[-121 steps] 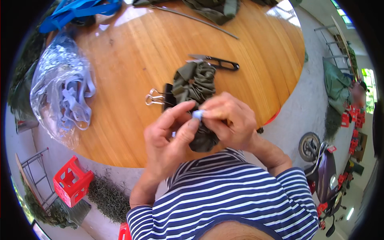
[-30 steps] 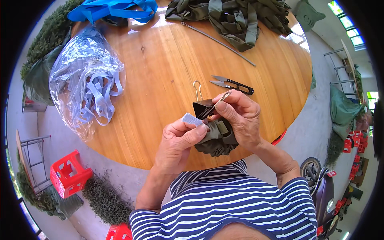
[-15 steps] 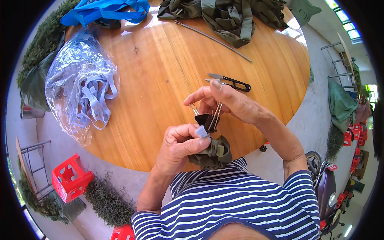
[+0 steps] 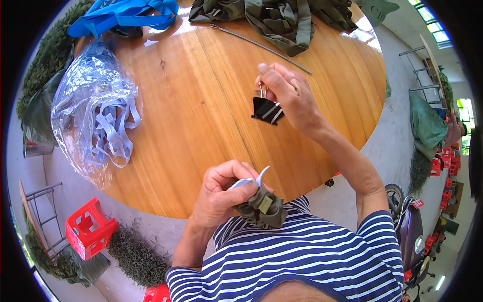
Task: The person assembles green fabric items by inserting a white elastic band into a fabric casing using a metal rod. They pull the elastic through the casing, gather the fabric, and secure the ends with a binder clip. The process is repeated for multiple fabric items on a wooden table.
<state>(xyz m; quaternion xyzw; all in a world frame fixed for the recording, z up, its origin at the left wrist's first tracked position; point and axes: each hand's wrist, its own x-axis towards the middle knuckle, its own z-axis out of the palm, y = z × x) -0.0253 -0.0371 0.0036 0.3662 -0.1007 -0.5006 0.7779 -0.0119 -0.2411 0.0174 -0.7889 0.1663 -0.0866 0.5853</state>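
Near the front edge of the table, my left hand (image 4: 215, 195) pinches a pale blue elastic strip (image 4: 261, 176) together with gathered olive-green fabric (image 4: 263, 210). The strip's free end curls upward, and the fabric bunch bears a small light label. Farther off and to the right, my right hand (image 4: 297, 98) grips a black binder clip (image 4: 266, 110) by its wire handles. The clip hangs over the tabletop, apart from the fabric. The thread snips seen earlier are mostly or wholly hidden behind my right hand.
A clear plastic bag (image 4: 90, 100) of pale elastic strips lies on the wooden table's (image 4: 176, 141) left side. A thin metal rod (image 4: 261, 48) and olive fabric pieces (image 4: 282, 30) lie at the back, near a blue strap bag (image 4: 126, 17). Red stools (image 4: 89, 229) stand around.
My right hand has drawn the binder clip off the fabric and moved it away, farther over the table. The strip's end now stands free, and my left hand remains closed on the bunch.
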